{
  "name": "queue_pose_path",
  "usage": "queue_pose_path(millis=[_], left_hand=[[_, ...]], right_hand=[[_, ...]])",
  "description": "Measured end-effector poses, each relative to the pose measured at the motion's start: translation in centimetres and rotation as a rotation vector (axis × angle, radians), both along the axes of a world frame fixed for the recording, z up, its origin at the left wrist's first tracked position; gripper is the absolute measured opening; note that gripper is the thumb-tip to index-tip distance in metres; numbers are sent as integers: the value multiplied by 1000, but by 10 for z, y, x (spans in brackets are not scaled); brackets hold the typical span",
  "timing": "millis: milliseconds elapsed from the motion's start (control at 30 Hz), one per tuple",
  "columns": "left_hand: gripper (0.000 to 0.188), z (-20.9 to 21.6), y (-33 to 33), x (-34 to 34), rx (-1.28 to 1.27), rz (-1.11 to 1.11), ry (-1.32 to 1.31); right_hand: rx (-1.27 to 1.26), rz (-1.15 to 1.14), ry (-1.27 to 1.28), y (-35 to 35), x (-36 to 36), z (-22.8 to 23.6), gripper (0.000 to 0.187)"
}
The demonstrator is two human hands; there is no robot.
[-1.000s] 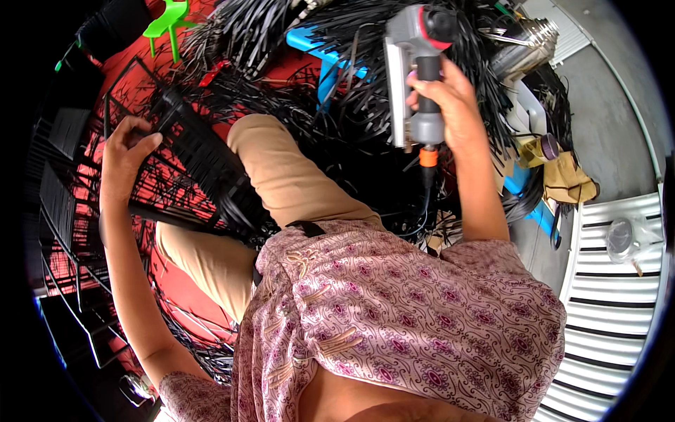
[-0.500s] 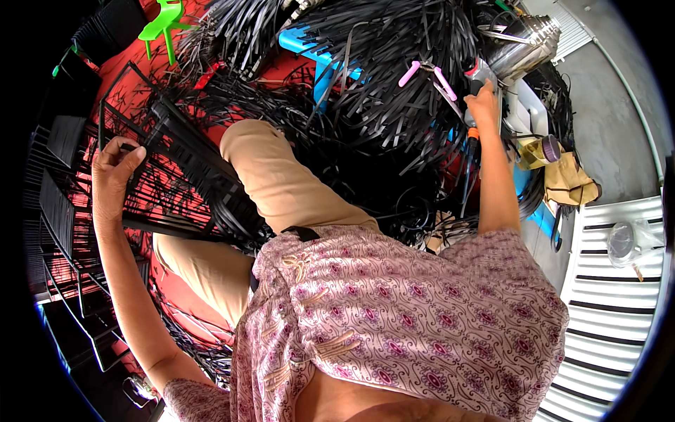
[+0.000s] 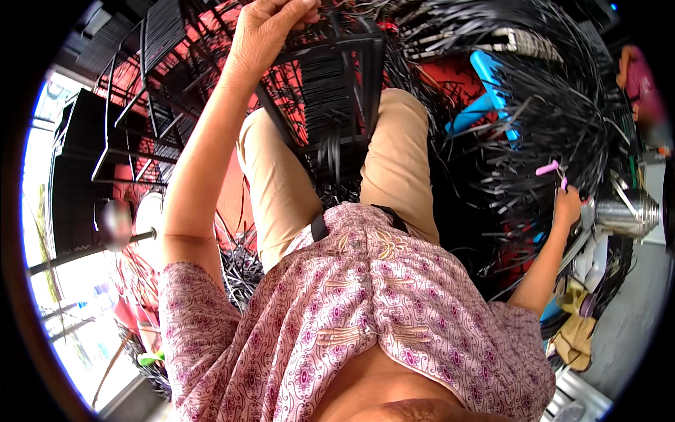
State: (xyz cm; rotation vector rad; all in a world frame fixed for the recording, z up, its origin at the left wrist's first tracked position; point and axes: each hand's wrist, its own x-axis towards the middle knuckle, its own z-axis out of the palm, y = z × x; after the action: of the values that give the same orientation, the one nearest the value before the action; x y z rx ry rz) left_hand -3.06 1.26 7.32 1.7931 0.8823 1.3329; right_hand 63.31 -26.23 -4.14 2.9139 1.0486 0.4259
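The left hand (image 3: 271, 32) is raised to the top of the view, its fingers curled shut over the upper bar of a black wire frame (image 3: 330, 105) that stands between the person's knees. The fingertips are cut off by the upper rim, so how far they wrap round the bar cannot be told. Just below the grip, black strips are woven across the frame in a dense panel; lower down the strands hang loose and vanish behind the patterned pink blouse (image 3: 365, 316). The tan trousers (image 3: 394, 162) flank the frame on either side

The right hand (image 3: 566, 205) reaches far out to the side, small and bent by the lens. Pink-handled snips (image 3: 552, 169) sit right at its fingertips and seem to be pinched there, though the hand is too small and too blurred to tell whether the fingers truly close on them or merely touch. All about that hand lies a great heap of loose black strips (image 3: 555, 105), which swallows the tool's blades entirely. Just past the hand, outward, stands a shiny metal pot (image 3: 626, 211), partly hidden by strands. Above the heap a blue plastic piece (image 3: 492, 84) pokes out, most of it buried

Left of the raised arm, more dark frames (image 3: 140, 77) are stacked over a red floor, their lower parts lost in glare
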Motion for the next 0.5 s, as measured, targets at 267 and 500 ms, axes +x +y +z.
queue_pose_path(millis=[267, 500], left_hand=[[14, 9, -113, 37, 356, -5, 177], [58, -51, -144, 116, 30, -327, -77]], right_hand=[[295, 87, -54, -13, -20, 30, 36], [1038, 557, 755, 16, -268, 98, 38]])
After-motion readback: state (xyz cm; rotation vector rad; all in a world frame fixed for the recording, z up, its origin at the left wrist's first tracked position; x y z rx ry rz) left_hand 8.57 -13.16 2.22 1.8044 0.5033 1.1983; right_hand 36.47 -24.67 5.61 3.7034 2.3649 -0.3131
